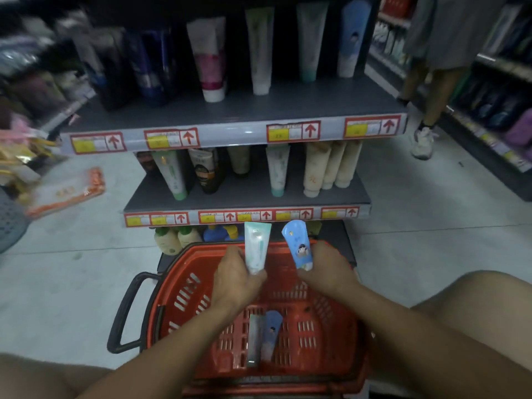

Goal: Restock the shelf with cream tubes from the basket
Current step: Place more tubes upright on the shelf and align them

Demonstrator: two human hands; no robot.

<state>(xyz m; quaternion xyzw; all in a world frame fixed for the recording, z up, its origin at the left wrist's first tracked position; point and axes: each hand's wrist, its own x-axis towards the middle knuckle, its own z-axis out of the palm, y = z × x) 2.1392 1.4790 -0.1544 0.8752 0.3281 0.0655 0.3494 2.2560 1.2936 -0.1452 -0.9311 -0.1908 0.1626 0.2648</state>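
I see the grey metal shelving unit (pixel 230 110) filling the upper centre of the frame, two tiers carrying upright tubes with their caps down and red-and-yellow price tags (pixel 293 131) along the front edges. On its upper tier a blue tube (pixel 352 36) stands at the right end and pale green-and-white tubes stand beside it. Below, in the lower centre, sits the red plastic shopping basket (pixel 201 286) with slotted walls and a black handle (pixel 126 309) hanging down on its left side.

At the upper right edge I see another person's legs and a white trainer (pixel 421 142) on the pale tiled floor (pixel 86 283). At the left of the frame an orange-and-white packet (pixel 69 191) lies on that floor.

My left hand (pixel 236 279) is above the basket, fingers curled round the cap end of a mint-green and white cream tube (pixel 256 246), which points up toward the shelf. My right hand (pixel 328 269), just right of it, grips the lower end of a blue cream tube with a small cartoon figure (pixel 299 246), tilted slightly left at the top.

On the basket floor, between my forearms, two more tubes lie side by side and touching: a grey-green tube (pixel 254 338) and a blue tube with the same figure (pixel 272 332).
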